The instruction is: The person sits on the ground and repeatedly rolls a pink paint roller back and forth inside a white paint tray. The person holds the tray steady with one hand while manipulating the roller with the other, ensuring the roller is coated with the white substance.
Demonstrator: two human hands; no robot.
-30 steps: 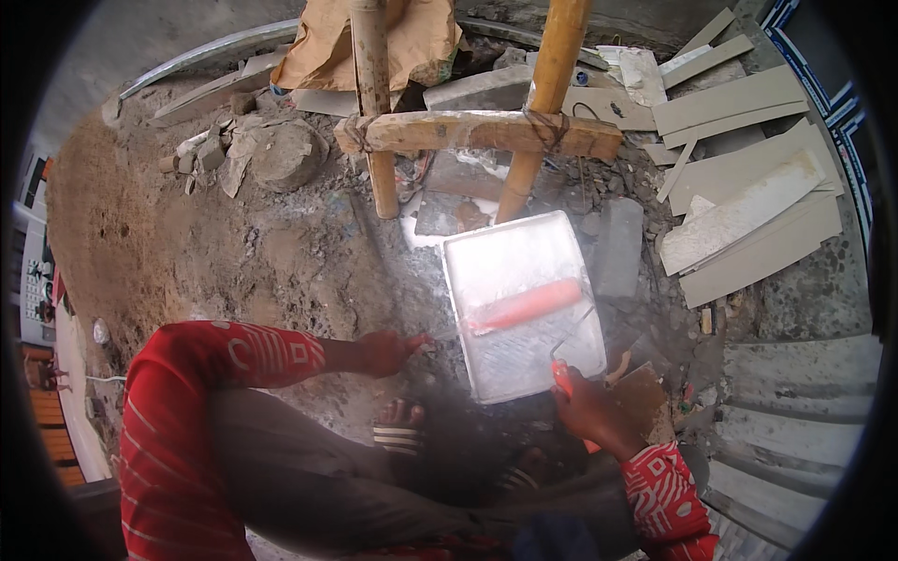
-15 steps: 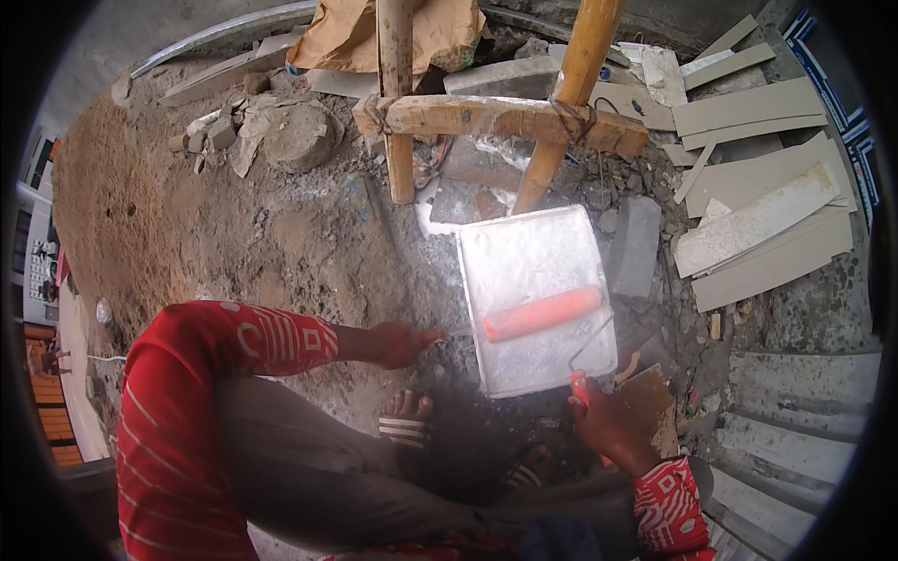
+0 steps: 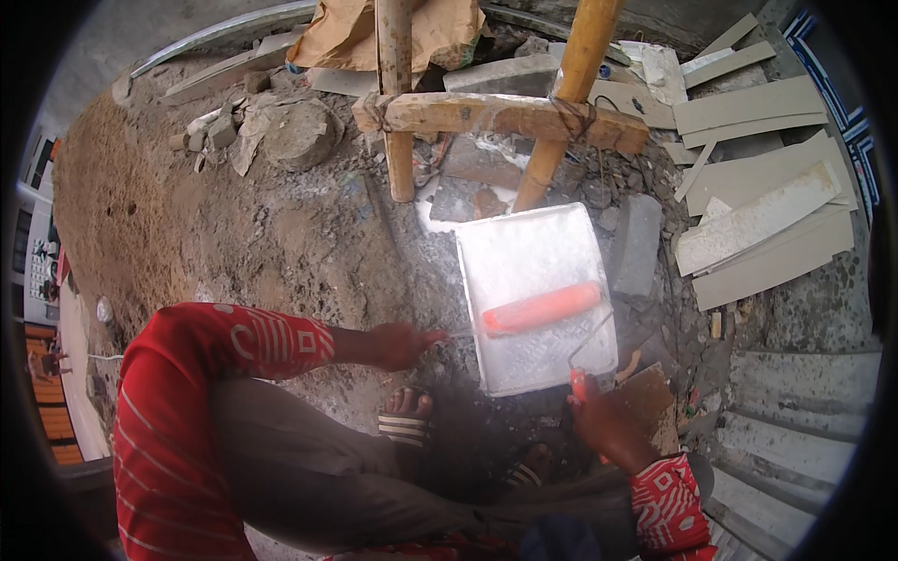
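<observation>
My right hand (image 3: 610, 421) is closed round the orange handle of a paint roller (image 3: 543, 309). The roller's pinkish-orange sleeve lies across the middle of a white paint tray (image 3: 514, 369), and its bent wire frame reaches over the tray's lower right side. White paint coats the tray. Its ridged floor shows faintly below the sleeve. Left of the tray, my left hand (image 3: 402, 345) is closed with its fingertips towards the tray's edge. A thin pale piece shows between them and the tray; I cannot make out what it is.
Beyond the tray stand wooden poles with a tied crosspiece (image 3: 505, 117). Broken board pieces (image 3: 758, 229) lie at right, above corrugated sheets (image 3: 795, 411). A grey block (image 3: 638, 245) sits beside the tray. Rough dirt (image 3: 234, 224) and rubble spread left. My sandalled foot (image 3: 406, 416) is near.
The roller sleeve has shifted very slightly away from me on the tray, and more of the ridged floor shows below it. My left hand has barely moved.
</observation>
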